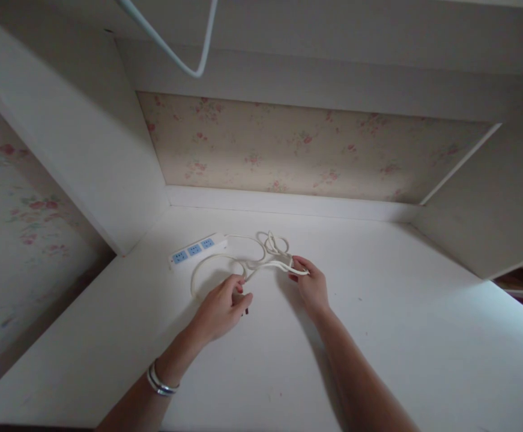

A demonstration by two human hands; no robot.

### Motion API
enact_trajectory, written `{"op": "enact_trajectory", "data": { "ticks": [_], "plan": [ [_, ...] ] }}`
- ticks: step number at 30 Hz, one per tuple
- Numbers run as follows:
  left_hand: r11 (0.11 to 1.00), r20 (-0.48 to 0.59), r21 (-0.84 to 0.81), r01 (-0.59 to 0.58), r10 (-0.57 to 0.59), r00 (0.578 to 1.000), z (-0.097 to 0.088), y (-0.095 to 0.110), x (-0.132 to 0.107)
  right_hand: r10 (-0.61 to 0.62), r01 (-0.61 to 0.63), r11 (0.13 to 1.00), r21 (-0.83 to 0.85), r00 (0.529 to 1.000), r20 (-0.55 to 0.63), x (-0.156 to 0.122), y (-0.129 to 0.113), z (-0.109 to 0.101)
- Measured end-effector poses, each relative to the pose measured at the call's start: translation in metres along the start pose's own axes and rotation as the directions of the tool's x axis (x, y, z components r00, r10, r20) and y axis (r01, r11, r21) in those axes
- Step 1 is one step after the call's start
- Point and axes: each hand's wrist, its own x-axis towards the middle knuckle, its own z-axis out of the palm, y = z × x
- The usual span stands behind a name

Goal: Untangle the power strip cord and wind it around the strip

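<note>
A white power strip (198, 247) with three blue socket panels lies at a slant on the white desktop. Its pale cord (261, 264) runs off to the right in loose loops, with a small tangle behind my right hand. My right hand (311, 285) is closed on a bend of this cord, pinching it at the fingertips. My left hand (220, 309) is curled in front of the strip, beside a loop of cord. Two small dark tips poke out under its thumb and look like the prongs of the cord's plug; the palm hides the rest.
White side panels (85, 120) stand to the left and right of the desktop (378, 336). A floral-papered wall (306, 144) closes the back, under an overhanging shelf (310, 72). A pale bent rod (198, 72) hangs at the top.
</note>
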Motion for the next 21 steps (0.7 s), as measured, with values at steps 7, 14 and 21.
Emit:
{"op": "enact_trajectory", "data": {
  "ticks": [7,14,21],
  "plan": [
    [0.977,-0.146,0.202,-0.072,0.103,0.984,-0.001,-0.004,0.008,-0.282,0.356,0.871,-0.338,0.927,0.249,-0.011,-0.003,0.004],
    [0.967,-0.175,0.254,0.000,0.046,0.984,-0.004,-0.003,0.007,-0.428,0.559,0.781,-0.278,0.803,0.415,-0.040,-0.024,0.013],
    [0.950,-0.091,0.298,-0.095,0.127,0.988,-0.004,0.002,0.006,-0.250,0.287,0.935,-0.209,0.950,0.185,-0.035,-0.030,0.014]
  ]
}}
